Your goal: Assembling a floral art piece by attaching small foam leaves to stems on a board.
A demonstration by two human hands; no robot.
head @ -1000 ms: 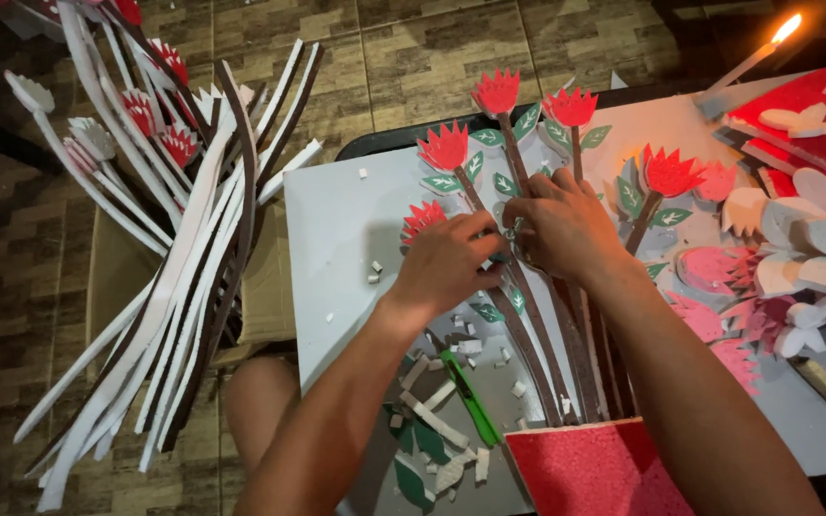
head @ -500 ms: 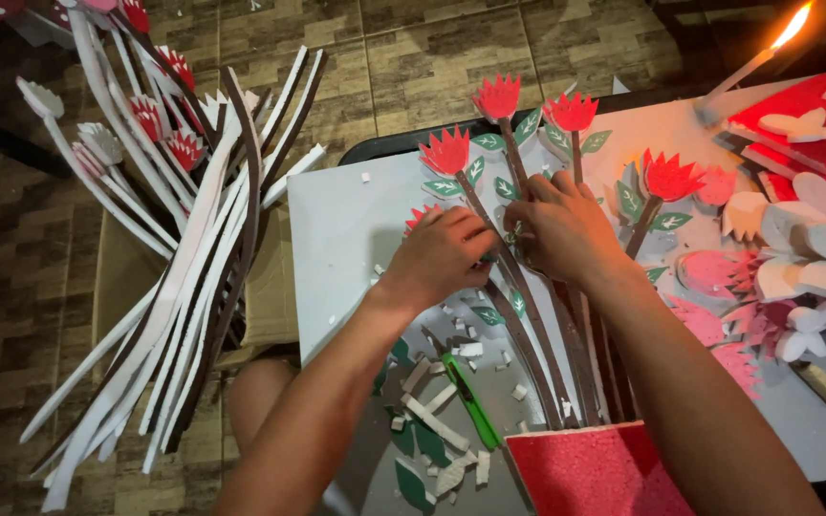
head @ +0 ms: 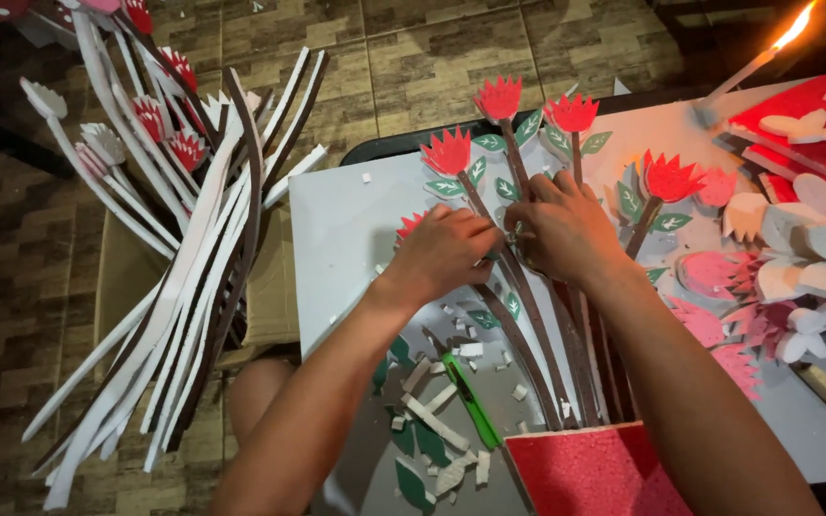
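Both hands work at mid-counter on a bunch of foam flower stems fanning up out of a red foam pot at the near edge. Left hand is pinched narrow over the stems beside a small red flower that is half hidden; right hand lies flat with fingers spread, pressing on the stems just under the leaves. Cannot tell whether either hand truly holds a piece or only presses on it.

Risks, judged from the layout:
- Stems are thin and long; pressing down unevenly could snap or kink one, or knock the neighbouring red flower heads out of line.
- Small green leaves sit right at the fingertips and could peel off or crease.
- A green cutter lies among white foam scraps just beside the left forearm; dragging the arm back could catch it.
- A lit candle burns at the far right corner of the white counter, near red and white foam pieces; a sleeve-less reach that way, or a shoved piece, could scorch foam.
- A loose bundle of long foam strips leans off the left edge over a cardboard box; an elbow bump could spill it.
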